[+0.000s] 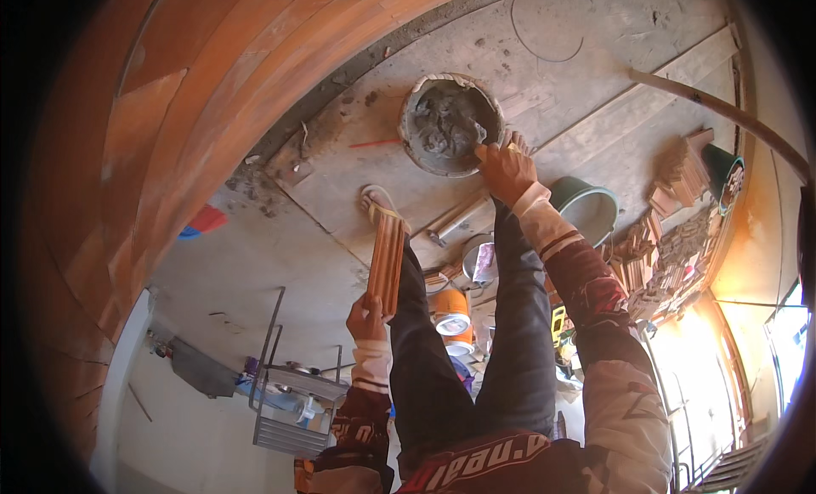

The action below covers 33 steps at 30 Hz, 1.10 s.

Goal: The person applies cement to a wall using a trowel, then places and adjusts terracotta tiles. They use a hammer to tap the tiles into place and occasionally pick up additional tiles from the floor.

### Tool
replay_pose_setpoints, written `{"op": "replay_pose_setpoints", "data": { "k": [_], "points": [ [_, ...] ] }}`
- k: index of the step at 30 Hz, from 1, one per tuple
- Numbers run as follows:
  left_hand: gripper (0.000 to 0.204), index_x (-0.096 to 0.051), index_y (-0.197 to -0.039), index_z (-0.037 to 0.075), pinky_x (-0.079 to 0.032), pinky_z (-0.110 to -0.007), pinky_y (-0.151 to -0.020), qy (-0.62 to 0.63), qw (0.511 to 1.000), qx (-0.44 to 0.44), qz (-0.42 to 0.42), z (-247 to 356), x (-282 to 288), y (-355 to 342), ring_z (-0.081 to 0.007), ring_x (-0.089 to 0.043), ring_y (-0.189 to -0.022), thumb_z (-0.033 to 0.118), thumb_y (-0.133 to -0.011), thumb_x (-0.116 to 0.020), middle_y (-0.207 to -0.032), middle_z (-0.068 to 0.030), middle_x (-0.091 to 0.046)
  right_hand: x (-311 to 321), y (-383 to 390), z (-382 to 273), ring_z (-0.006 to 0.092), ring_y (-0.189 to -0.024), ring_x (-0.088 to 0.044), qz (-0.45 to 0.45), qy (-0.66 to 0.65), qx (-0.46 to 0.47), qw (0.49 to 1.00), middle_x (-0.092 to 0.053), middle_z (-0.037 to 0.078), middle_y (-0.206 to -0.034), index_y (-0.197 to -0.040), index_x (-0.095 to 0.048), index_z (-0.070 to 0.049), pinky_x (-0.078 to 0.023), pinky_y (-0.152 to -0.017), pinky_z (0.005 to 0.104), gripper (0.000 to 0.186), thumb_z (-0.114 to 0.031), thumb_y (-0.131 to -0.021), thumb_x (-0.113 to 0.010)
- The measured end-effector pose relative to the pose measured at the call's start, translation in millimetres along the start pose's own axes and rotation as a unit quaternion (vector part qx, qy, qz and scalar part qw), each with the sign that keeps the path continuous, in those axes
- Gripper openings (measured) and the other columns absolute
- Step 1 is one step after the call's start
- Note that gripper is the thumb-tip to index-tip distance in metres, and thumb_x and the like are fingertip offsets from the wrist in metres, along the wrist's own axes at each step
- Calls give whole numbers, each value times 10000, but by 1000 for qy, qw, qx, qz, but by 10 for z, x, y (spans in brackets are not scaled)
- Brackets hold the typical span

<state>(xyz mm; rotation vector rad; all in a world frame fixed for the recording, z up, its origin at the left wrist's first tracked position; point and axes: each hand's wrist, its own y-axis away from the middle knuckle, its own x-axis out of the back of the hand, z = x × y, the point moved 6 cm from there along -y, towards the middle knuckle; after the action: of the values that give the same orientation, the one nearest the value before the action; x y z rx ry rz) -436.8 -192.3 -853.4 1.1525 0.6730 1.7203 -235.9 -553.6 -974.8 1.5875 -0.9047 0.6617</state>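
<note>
A ribbed terracotta tile (387, 263) stands upright in my left hand (365, 318), its lower end between thumb and fingers. My right hand (507, 171) is closed at the near right rim of a round bucket (408, 146). It grips what looks like a trowel, a small pale part (481, 132) of which shows against the mortar; the rest is hidden by the hand. Wet grey mortar (442, 124), lumpy on top, lies inside the bucket. The tile is apart from the bucket, to its lower left.
An orange tiled wall (195, 112) curves along the left and far side. Right of my legs are a green bucket (586, 207) and stacked tiles (680, 175). A hammer (457, 222) lies between my feet. A metal step frame (289, 409) stands lower left; a pole (722, 110) juts in right.
</note>
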Motion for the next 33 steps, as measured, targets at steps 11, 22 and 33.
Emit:
{"op": "replay_pose_setpoints", "data": {
  "k": [11, 22, 33],
  "points": [
    [382, -559, -1168, -108, -624, -439, -725, 83, 995, 40, -37, 479, 105, -97, -296, -654, -891, 168, -914, -636, -1093, -176, -580, -219, -31, -501, 345, -852, -697, -131, -105, -70, 983, -701, 167, -863, -874, -690, -100, -560, -741, 429, 166, -126, -822, -534],
    [327, -531, -1106, -135, -625, -390, -640, 65, 990, 110, -58, 721, 17, 55, -283, -685, -749, 117, -904, -584, -937, -153, -581, -31, -14, -589, 348, -848, -691, -164, -118, -12, 979, -695, 159, -852, -915, -686, -122, -556, -738, 439, 182, -132, -818, -532],
    [375, -543, -1180, -123, -622, -357, -661, 67, 988, 111, -81, 1053, -104, 140, -259, -657, -867, 95, -878, -591, -1048, -162, -599, 7, 176, -633, 324, -832, -685, -142, -86, 108, 980, -679, 123, -850, -946, -665, -134, -552, -725, 453, 172, -193, -838, -546]
  ]
}}
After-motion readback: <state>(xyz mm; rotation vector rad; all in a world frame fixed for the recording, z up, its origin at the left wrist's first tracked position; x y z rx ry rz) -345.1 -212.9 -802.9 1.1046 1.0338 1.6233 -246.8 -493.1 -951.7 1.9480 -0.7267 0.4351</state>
